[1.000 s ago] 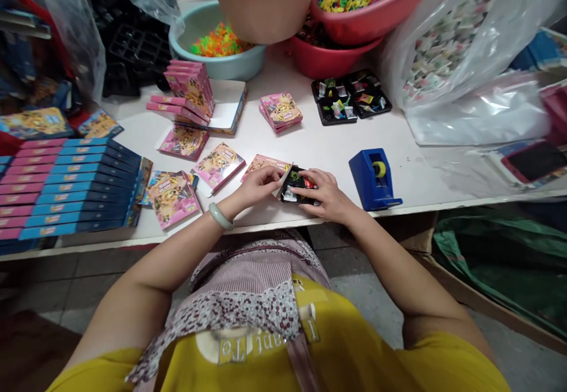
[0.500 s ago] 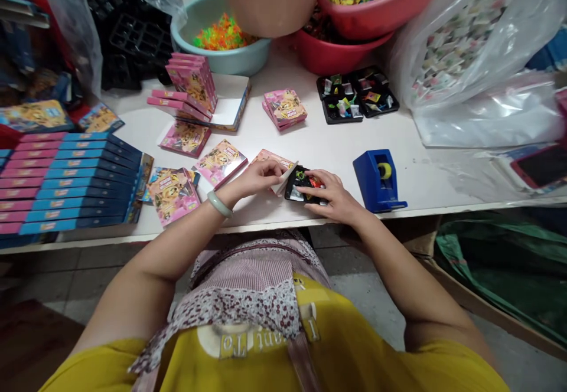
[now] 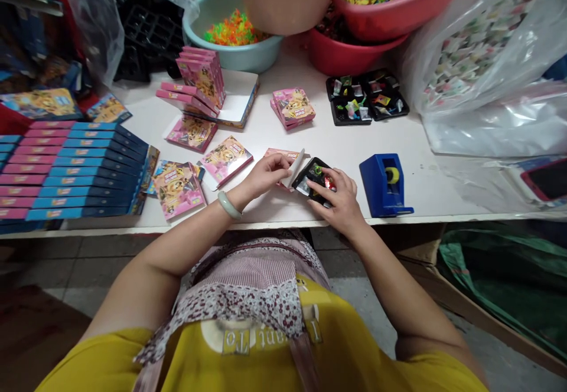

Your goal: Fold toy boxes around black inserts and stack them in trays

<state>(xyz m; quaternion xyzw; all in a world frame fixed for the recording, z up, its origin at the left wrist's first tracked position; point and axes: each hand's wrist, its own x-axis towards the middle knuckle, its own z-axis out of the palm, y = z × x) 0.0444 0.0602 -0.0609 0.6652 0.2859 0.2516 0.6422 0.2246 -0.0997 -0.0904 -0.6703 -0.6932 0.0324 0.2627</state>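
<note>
From where I stood, the person's left hand (image 3: 268,176) was bent at the open end of a pink box (image 3: 282,153), its thumb and fingers closed on a raised pale flap (image 3: 297,166); the right hand (image 3: 339,200) gripped a black tray (image 3: 305,172), fingers spread across its small bright contents; that tray sat between the two hands, right beside the box's open end, near the front edge of the white surface (image 3: 443,185); a blue tape dispenser (image 3: 380,188) stood just to the right of the right hand; beyond lay two filled trays (image 3: 371,94) side by side, and a short pile of pink boxes (image 3: 293,107); off to the left ran rows of pink and blue boxes (image 3: 88,173); at the back I saw a light-blue basin (image 3: 241,58) of orange and green pieces.
</note>
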